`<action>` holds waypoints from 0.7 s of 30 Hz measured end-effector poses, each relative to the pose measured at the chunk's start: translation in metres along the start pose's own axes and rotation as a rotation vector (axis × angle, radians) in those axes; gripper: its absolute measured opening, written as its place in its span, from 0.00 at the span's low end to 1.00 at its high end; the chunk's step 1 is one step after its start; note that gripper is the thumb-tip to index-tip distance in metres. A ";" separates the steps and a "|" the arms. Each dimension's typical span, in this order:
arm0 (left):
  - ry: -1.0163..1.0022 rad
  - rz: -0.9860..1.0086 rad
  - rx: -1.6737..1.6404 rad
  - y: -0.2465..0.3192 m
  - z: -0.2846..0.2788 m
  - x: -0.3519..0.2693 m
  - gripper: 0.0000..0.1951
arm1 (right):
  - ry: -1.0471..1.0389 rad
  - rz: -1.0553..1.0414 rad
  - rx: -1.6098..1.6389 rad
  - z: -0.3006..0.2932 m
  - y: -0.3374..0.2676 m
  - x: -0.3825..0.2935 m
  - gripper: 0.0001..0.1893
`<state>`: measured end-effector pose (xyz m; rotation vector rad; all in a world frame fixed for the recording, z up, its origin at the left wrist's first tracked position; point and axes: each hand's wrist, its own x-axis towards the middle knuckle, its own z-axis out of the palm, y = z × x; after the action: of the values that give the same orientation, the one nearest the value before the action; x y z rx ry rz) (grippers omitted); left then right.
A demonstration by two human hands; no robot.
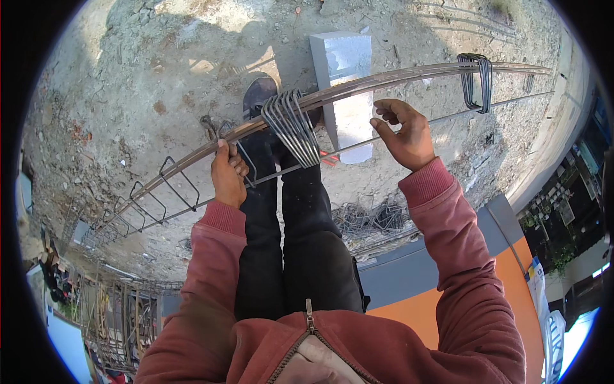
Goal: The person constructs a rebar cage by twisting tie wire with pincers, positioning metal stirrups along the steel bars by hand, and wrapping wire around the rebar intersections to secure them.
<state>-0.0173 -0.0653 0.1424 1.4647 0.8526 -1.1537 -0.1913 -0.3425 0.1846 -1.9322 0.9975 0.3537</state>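
Note:
Long steel reinforcing bars (398, 77) run across in front of me, with a thinner lower bar (278, 174) alongside. My left hand (229, 174) is closed on the upper bars or on a stirrup there; which one cannot be told. To its right, a bunch of bent steel stirrups (292, 129) hangs around the bars. My right hand (405, 132) is raised with its fingers curled apart, holding nothing visible, just above the lower bar. Farther right hangs a second bunch of stirrups (476, 82). Spaced stirrups (180, 185) stand along the bars at left.
A pale rectangular block (352, 115) lies beneath the bars. Loose bent stirrups (374, 217) are heaped on the dirt ground near an orange and grey wall (407, 317). My shoe (260, 93) is by the bars. More steelwork (120, 312) stands at lower left.

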 end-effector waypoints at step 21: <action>-0.038 0.005 -0.065 0.020 0.000 -0.006 0.19 | -0.116 0.615 0.640 -0.057 0.052 0.052 0.09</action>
<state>-0.0007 -0.0694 0.1543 1.3873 0.8521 -1.1371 -0.2060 -0.4287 0.1547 -1.0010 1.4096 0.4181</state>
